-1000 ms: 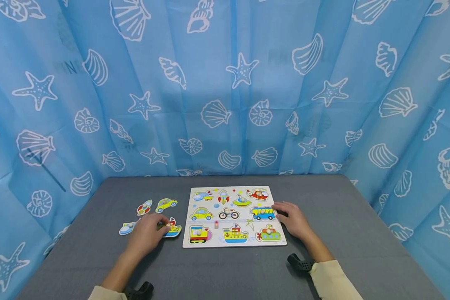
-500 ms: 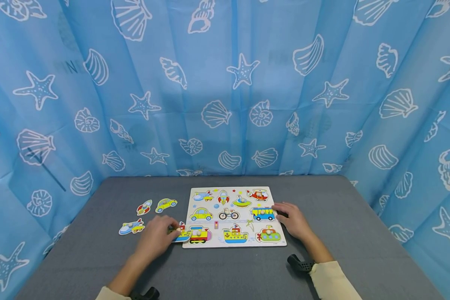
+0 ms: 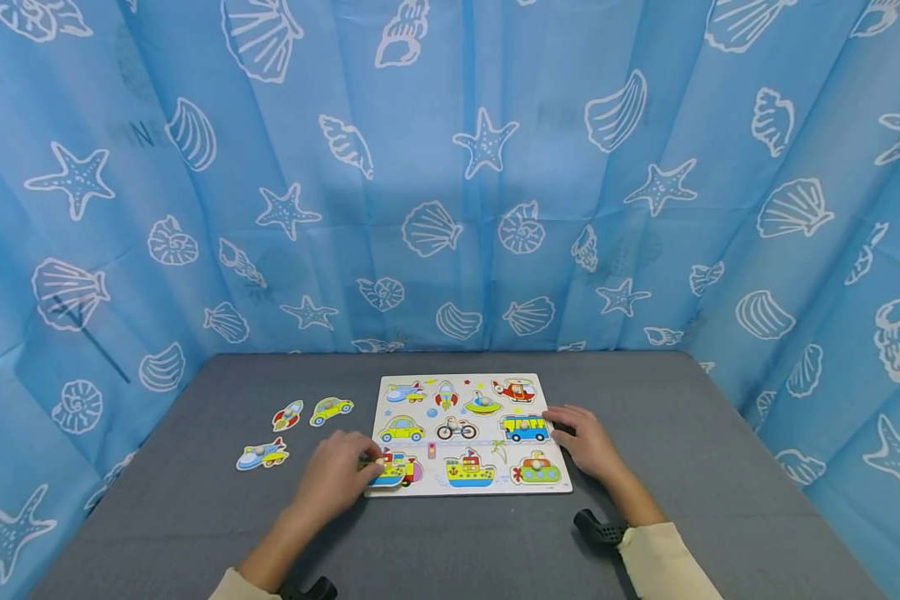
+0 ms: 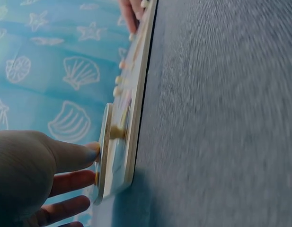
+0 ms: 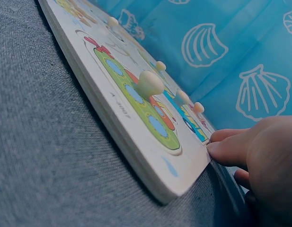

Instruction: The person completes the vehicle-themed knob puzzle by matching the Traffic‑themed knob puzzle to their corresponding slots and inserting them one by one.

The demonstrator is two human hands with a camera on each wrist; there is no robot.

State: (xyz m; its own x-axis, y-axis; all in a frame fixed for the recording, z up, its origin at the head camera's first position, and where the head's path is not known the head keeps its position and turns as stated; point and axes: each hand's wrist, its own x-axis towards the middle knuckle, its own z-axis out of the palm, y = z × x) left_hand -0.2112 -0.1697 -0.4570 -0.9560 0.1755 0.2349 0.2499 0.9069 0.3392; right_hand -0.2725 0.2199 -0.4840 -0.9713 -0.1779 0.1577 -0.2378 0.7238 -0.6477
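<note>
Your boat (image 3: 392,478) is low in the frame, a bit left of the middle, over the lower left corner of the board (image 3: 432,488). Your left hand (image 3: 337,468) pinches it with thumb and finger. It covers part of the train (image 3: 415,470), and a knob (image 4: 118,131), most likely the train's, pokes up just under it. I can't tell if they touch. If the boat dips here, it could bump that knob, tip over, or twist out of your fingers. It could also knock the train loose. Your pinch looks small, so a hard bump might make you drop the boat.

The boat picture (image 3: 470,471) is at the bottom middle of the board. If the boat came down there turned the wrong way, it could sit crooked.

Your right hand (image 3: 587,442) has loose fingers resting on the board's right edge, by the bus (image 3: 525,428). If they push too hard or lift off, the board could slide on the desk (image 3: 450,550).

Left of the board are the plane (image 3: 262,455), rocket (image 3: 288,416) and car (image 3: 332,410). A careless swing back of your left arm could bump the plane.
</note>
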